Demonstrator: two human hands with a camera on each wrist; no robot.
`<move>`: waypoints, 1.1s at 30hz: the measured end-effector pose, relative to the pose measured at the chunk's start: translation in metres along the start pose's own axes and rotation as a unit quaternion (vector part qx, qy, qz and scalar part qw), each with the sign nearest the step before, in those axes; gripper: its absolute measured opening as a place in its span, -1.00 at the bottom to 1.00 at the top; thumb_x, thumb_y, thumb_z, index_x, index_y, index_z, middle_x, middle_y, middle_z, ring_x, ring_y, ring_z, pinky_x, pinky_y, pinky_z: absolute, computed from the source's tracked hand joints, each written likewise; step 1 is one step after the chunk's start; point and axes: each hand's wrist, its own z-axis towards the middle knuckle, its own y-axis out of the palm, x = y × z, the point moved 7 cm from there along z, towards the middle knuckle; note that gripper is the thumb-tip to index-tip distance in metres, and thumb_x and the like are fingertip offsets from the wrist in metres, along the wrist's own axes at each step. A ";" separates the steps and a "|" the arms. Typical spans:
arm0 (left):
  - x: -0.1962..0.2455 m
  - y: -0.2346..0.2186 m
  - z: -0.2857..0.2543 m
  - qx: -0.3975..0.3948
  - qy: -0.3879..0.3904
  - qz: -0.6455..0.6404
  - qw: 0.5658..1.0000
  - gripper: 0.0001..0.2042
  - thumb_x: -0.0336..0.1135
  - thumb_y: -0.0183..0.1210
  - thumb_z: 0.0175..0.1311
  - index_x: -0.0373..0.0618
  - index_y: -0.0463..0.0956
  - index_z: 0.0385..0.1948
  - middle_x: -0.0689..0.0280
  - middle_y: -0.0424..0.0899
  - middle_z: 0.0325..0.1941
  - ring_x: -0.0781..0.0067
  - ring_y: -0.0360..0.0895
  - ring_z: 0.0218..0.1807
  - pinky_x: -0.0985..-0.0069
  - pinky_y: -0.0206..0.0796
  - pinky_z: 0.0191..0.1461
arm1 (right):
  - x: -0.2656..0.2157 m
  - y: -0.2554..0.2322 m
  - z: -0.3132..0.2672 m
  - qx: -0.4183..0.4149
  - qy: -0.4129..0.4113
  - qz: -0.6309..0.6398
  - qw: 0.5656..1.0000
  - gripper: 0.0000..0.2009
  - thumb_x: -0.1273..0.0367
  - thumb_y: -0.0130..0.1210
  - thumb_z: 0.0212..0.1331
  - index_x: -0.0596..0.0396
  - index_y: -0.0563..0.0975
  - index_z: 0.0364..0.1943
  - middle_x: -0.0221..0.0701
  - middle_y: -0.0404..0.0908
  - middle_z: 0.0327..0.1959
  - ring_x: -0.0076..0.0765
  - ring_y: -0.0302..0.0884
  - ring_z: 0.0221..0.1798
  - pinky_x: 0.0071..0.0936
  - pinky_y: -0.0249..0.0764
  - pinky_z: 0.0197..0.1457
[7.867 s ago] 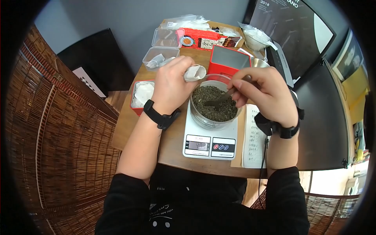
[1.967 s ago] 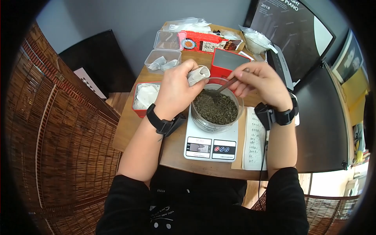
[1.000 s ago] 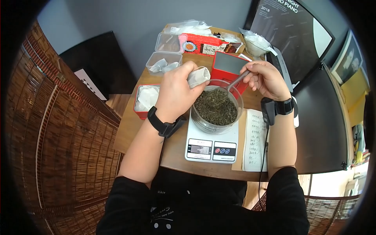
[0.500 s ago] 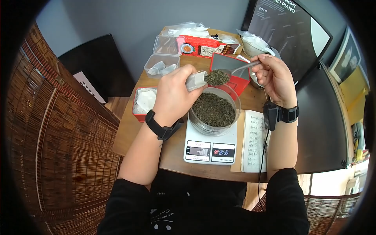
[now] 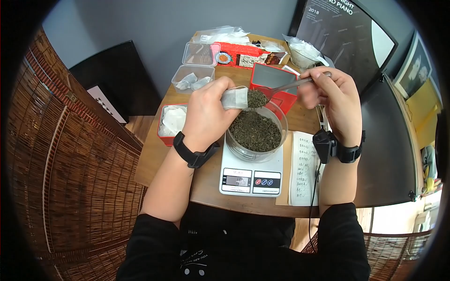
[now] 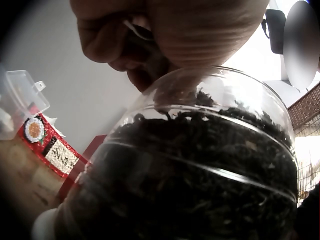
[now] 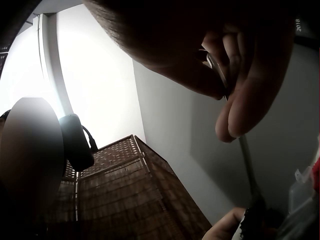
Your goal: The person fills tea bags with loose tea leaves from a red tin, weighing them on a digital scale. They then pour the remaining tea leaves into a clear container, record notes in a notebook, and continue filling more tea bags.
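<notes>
My left hand (image 5: 206, 105) grips a white tea bag (image 5: 234, 98), its mouth turned right above the rim of a round clear tub (image 5: 284, 133). Dark loose tea (image 5: 257, 133) fills much of that tub, which stands on a white kitchen scale (image 5: 276, 164). Between thumb and fingers, my right hand (image 5: 338, 99) pinches the handle of a spoon (image 5: 293, 85). Its tea-laden bowl is right at the bag's mouth. The right wrist view shows the fingers around the spoon handle (image 7: 246, 155). In the left wrist view, my left hand (image 6: 200, 32) overlaps the top of the tub (image 6: 215, 175).
An open red tin (image 5: 274, 76) stands behind the tub. At left are a red box of white bags (image 5: 173, 120) and a clear box (image 5: 194, 72) with filled bags. A handwritten notebook (image 5: 303, 173) lies right of the scale. Behind are a red package (image 5: 241, 54) and a glass bowl (image 5: 303, 60).
The spoon has come up out of the tub with a heap of tea and moved left to the bag's mouth. My left hand keeps holding the bag, now turned more sideways.
</notes>
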 end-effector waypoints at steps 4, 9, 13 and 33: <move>0.000 0.001 0.000 0.000 -0.003 0.000 1.000 -0.73 -0.51 0.47 0.05 -0.21 0.58 -0.25 0.09 0.74 -0.35 0.00 0.74 -0.26 0.28 0.53 -0.14 | -0.002 0.000 -0.001 0.011 -0.011 0.008 1.000 -0.72 0.36 0.09 0.58 0.35 0.70 -0.02 -0.22 0.84 -0.27 -0.51 0.76 -0.40 -0.59 0.67 -0.29; 0.001 0.002 0.000 -0.009 0.004 -0.005 1.000 -0.72 -0.48 0.51 0.07 -0.21 0.59 -0.24 0.11 0.74 -0.35 0.05 0.74 -0.27 0.30 0.52 -0.15 | -0.014 0.005 -0.008 0.018 -0.041 -0.021 0.999 -0.73 0.36 0.10 0.59 0.35 0.71 -0.01 -0.22 0.83 -0.28 -0.49 0.77 -0.36 -0.58 0.68 -0.26; 0.000 0.004 0.000 -0.019 0.003 -0.030 0.999 -0.69 -0.41 0.57 0.13 -0.22 0.59 -0.22 0.14 0.75 -0.34 0.14 0.75 -0.28 0.34 0.52 -0.15 | -0.024 0.010 -0.018 0.015 -0.082 -0.020 0.996 -0.76 0.39 0.14 0.58 0.35 0.72 -0.01 -0.21 0.82 -0.28 -0.47 0.79 -0.34 -0.58 0.69 -0.24; 0.000 0.005 -0.001 -0.067 -0.056 -0.151 0.985 -0.67 -0.46 0.47 0.22 -0.23 0.56 -0.04 0.10 0.77 -0.20 0.15 0.77 -0.13 0.32 0.55 -0.01 | -0.057 0.024 -0.048 0.059 -0.223 -0.120 0.966 -0.84 0.52 0.21 0.50 0.35 0.72 -0.01 -0.21 0.84 -0.20 -0.44 0.83 -0.24 -0.57 0.71 -0.17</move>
